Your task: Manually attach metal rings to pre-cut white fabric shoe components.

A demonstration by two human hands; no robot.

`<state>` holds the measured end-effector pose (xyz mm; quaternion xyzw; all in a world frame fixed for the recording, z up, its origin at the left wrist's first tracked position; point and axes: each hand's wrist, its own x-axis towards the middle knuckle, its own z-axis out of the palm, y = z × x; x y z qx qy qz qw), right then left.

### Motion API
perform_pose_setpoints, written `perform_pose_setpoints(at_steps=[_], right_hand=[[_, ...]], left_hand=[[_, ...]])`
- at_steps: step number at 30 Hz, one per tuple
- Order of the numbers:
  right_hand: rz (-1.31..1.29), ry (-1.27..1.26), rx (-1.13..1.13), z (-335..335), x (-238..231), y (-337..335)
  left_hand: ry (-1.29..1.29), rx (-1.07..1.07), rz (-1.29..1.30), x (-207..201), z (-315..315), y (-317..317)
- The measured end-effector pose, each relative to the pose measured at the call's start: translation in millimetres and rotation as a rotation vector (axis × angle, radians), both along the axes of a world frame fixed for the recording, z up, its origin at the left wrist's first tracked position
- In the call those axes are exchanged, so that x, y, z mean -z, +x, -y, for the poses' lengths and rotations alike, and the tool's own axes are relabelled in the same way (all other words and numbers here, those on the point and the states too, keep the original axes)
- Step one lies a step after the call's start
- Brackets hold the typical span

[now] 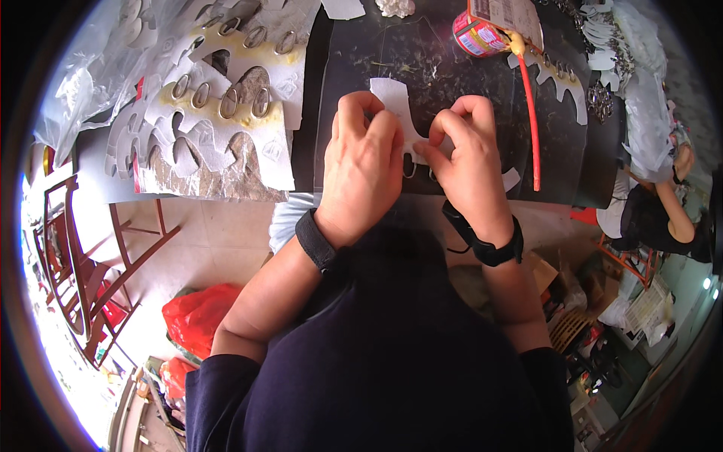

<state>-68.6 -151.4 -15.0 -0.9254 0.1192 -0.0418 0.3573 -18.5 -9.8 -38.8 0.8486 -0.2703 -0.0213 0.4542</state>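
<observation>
A white cut-out piece with curved edges lies on the dark tabletop in front of me, between my two hands. My left hand is closed, its bent fingers pinching the piece's left side. On the other side, my right hand has thumb and forefinger pinched at the piece's right edge. A small metal oval ring shows at the near end of the piece, between the hands. The fingertips partly cover the piece, and a second ring by the right fingers is mostly hidden. Both wrists wear black straps.
To the left, overlapping white cut-out sheets carry metal rings on yellowish glue. A red can stands at the far right, with a red-handled brush beside it. Beyond lie another ringed strip and plastic bags. Another person sits at right.
</observation>
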Motion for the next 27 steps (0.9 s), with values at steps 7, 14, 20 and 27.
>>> perform_pose_setpoints(at_steps=[7,14,20,27], right_hand=[[0.096,-0.146,-0.018,-2.7,15.1,-5.0],[0.078,-0.184,-0.028,-3.0,12.0,-7.8],[0.012,-0.187,-0.012,-4.8,8.8,-6.5],[-0.004,-0.142,0.011,0.0,7.4,-1.0]], left_hand=[[-0.001,0.008,0.010,3.0,-2.0,-2.8],[-0.024,0.026,0.063,4.6,-4.2,-1.9],[-0.006,0.042,0.034,4.3,-4.2,-0.5],[-0.009,0.045,0.044,5.2,-4.2,0.1]])
